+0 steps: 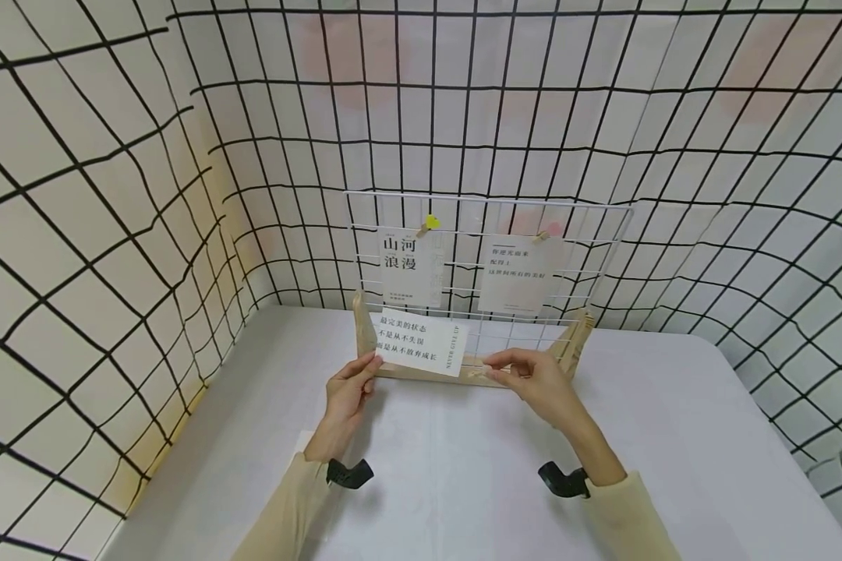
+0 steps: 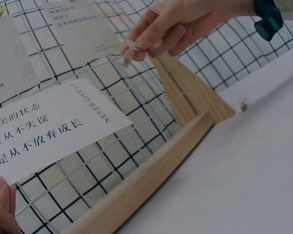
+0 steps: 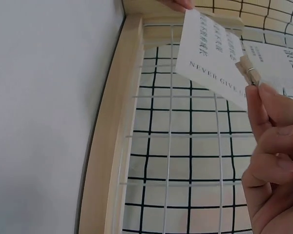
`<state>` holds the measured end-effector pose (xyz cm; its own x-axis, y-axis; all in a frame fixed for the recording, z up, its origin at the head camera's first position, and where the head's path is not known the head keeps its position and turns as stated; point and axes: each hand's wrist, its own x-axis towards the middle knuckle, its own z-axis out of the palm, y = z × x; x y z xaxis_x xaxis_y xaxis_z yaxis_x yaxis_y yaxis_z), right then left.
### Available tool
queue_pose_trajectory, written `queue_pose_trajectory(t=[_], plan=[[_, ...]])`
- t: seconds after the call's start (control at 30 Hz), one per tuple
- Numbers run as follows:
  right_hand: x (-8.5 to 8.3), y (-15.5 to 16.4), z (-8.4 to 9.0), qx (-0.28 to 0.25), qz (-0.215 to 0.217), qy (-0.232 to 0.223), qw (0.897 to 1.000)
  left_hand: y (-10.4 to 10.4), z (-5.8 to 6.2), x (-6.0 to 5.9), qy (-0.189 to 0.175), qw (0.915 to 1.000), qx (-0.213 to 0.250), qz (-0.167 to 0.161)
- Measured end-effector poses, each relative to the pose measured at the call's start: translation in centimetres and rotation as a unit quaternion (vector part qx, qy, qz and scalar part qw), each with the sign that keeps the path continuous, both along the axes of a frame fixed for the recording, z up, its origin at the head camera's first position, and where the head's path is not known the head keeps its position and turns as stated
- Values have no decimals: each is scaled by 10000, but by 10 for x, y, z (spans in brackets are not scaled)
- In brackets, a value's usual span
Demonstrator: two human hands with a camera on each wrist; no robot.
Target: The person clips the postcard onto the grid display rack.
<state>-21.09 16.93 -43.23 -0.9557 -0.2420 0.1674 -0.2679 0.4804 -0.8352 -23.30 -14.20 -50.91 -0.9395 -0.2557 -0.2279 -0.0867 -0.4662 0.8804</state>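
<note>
Right wrist view: the right hand (image 3: pixel 273 156) pinches a small wooden clip (image 3: pixel 247 71) just beside the card's (image 1: pixel 419 342) right end; the left hand (image 1: pixel 347 389) grips the card's left corner, long axis level, before the wire grid (image 1: pixel 603 257) at the table's (image 1: pixel 673 436) back edge.

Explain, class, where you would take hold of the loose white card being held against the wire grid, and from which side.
Pinch the white card by its free right short edge, coming from the right. The left hand holds its lower left corner, and the wire grid backs it.
</note>
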Motion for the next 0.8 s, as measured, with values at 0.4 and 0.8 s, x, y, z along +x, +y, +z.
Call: queue_pose_trajectory(t=[0.4,0.8], plan=[[-12,-21,9,126,153,283,9994,4,-3,-3,228,9997,99,86],[-30,-40,29,49,-230,1199,9925,7,-3,-3,171,9995,95,232]])
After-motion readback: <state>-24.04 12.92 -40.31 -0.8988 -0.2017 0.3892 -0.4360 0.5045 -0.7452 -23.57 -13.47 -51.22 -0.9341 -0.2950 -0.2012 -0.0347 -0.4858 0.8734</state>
